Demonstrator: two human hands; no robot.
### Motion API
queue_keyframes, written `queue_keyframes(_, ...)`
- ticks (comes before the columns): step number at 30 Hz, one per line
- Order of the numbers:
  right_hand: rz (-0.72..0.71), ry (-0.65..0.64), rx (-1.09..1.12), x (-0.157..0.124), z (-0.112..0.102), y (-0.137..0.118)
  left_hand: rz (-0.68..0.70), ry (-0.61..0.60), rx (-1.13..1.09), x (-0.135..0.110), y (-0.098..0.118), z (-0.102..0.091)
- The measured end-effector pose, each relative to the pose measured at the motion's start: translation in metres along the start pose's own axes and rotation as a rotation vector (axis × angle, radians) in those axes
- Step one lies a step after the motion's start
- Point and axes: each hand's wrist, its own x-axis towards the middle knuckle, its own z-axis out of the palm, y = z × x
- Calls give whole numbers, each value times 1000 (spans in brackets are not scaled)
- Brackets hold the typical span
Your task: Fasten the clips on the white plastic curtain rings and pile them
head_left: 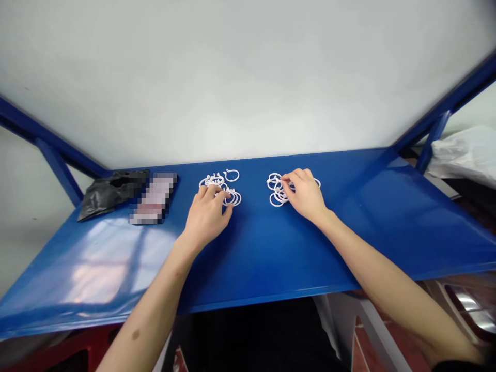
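Two loose piles of white open rings with small knobbed ends, looking like plastic curtain rings, lie on a blue table. Over the left pile (235,199) reaches my left hand (208,213), its fingers bent down among the rings and its thumb apart from them. It partly covers that pile, and one ring (232,175) lies just behind. At the right pile (277,199), my right hand (304,192) has thumb and index finger pinched together at a white ring. Several rings there are hidden under the palm and fingers.
A crumpled black plastic bag (101,196) and a blurred-out flat item (155,199) lie on the left of the blue table (251,258). A pale wall (248,77) rises behind it. Blue frame bars (430,139) flank both sides, with a white plastic bag (468,155) beyond the right one.
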Motion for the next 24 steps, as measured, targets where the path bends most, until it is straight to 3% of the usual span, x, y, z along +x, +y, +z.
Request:
queue_keyframes(6,-36,56,-24,0,-5,-8,30,-27,26,-1,3,4)
queue_keyframes(10,-119,31,81,-5,-10,-28,33,52,-45,0,6,1)
queue_keyframes(14,-171,-91,276,-14,-9,-50,100,200,-156,2,12,-4)
queue_keyframes(19,21,-288,600,-23,-5,-65,347,260,-347,0,24,-5)
queue_keyframes(24,97,-262,666,-25,-3,-67,407,231,-416,-2,32,0)
